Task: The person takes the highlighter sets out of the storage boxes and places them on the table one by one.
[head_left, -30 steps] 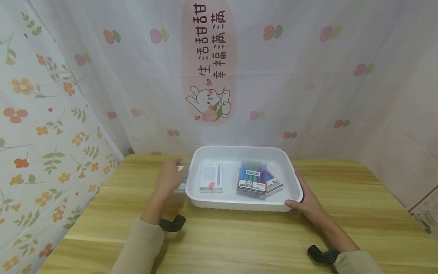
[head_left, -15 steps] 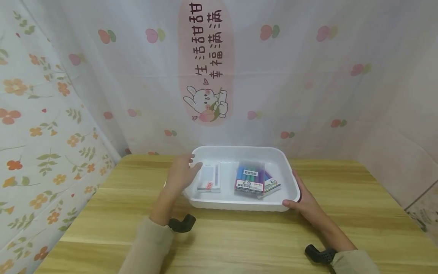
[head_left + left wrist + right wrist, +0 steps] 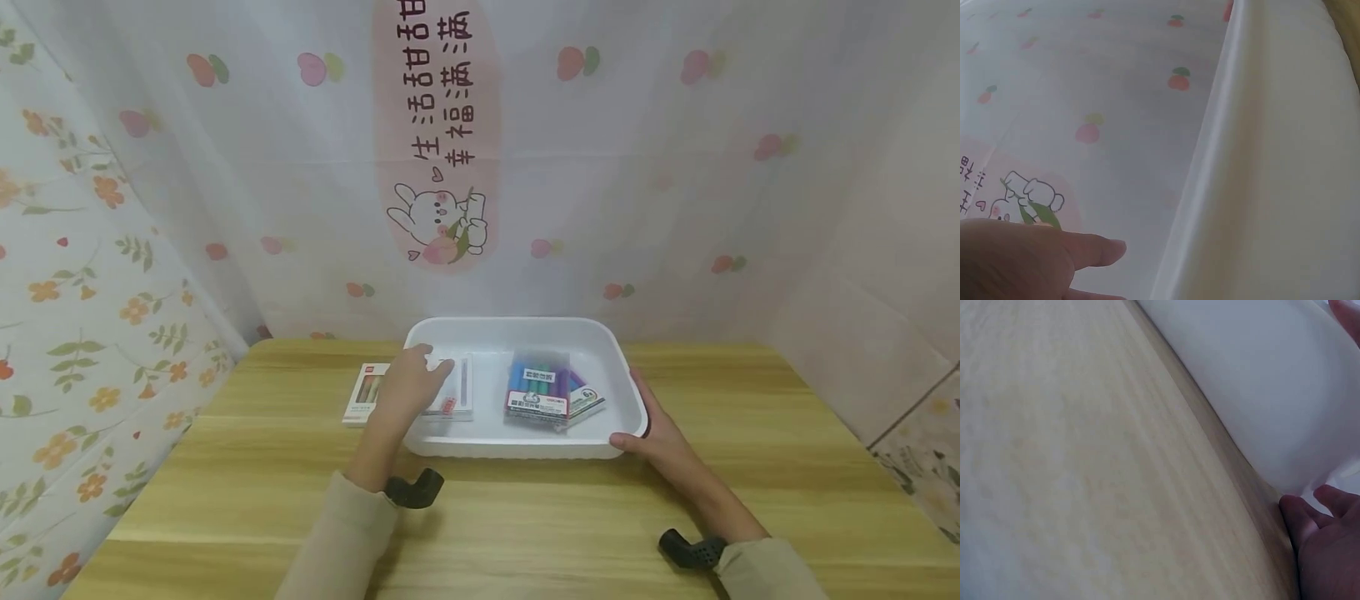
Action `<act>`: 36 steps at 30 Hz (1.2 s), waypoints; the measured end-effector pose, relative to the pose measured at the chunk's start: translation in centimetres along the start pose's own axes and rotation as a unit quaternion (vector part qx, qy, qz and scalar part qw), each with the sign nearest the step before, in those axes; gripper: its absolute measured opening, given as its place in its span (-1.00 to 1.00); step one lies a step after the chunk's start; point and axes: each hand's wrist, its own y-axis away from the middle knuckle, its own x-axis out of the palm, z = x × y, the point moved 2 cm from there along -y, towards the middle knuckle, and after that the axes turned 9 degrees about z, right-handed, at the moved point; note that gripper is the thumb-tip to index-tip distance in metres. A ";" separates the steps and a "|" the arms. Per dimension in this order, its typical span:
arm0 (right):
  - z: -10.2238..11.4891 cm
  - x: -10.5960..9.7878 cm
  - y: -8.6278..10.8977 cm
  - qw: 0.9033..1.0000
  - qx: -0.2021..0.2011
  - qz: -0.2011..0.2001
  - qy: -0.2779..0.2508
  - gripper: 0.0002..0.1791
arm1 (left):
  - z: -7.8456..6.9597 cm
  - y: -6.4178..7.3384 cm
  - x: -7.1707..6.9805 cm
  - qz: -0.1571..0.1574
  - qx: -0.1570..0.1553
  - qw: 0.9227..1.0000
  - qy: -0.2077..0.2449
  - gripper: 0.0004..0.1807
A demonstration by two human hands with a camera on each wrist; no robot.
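A white rectangular plastic tray (image 3: 517,450) stands on the wooden table. My right hand (image 3: 663,437) grips its right end, thumb over the near corner and fingers along the outer wall. The left hand (image 3: 408,387) hangs over the tray's left end with fingers apart, partly hiding a flat white pack (image 3: 461,387) with a red mark inside. At the right inside lies a clear pack of thick blue, green and purple pens (image 3: 538,390), on top of another pack (image 3: 587,404) with a white label. Nothing shows between the left fingers in the left wrist view (image 3: 1091,250).
Left of the tray, a white windowed box (image 3: 362,398) with coloured sticks lies on the wooden table (image 3: 525,525), partly behind the left hand. A printed curtain (image 3: 525,167) hangs behind the table's far edge, and a floral cloth (image 3: 82,358) hangs at the left.
My left hand has moved right, from over the windowed box to over the tray's left end, uncovering part of the box. The right hand keeps its grip on the tray. The head view has shifted slightly.
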 end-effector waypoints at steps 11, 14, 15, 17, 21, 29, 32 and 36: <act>0.1 0.0 0.1 1.000 0.002 -0.003 -0.003 0.20 | 0.6 -1.3 1.8 -0.009 0.007 0.996 -0.093 -0.33; 0.1 0.0 0.1 1.000 0.004 -0.003 -0.004 0.19 | 0.6 -1.3 2.2 -0.014 0.006 0.993 -0.119 -0.35; 0.1 0.0 0.1 1.000 0.004 -0.004 -0.004 0.19 | 0.6 -1.2 2.3 -0.013 0.005 0.992 -0.123 -0.36; 0.1 0.0 0.1 1.000 0.004 -0.003 -0.005 0.20 | 0.6 -1.1 2.5 -0.010 -0.001 0.992 -0.129 -0.38; 0.2 0.1 0.1 1.000 0.003 -0.001 -0.003 0.19 | 0.6 -1.0 2.8 -0.005 -0.012 0.991 -0.134 -0.41; 0.3 0.3 -0.1 1.000 0.002 0.002 -0.015 0.20 | 1.4 -1.2 3.8 0.037 -0.030 0.993 -0.110 -0.11; 0.3 0.3 -0.1 1.000 0.001 0.002 -0.015 0.19 | 1.5 -1.3 3.9 0.039 -0.030 0.992 -0.114 -0.01; 0.2 0.2 -0.1 1.000 -0.004 0.001 -0.010 0.20 | 1.5 -1.3 4.1 0.036 -0.028 0.989 -0.139 0.09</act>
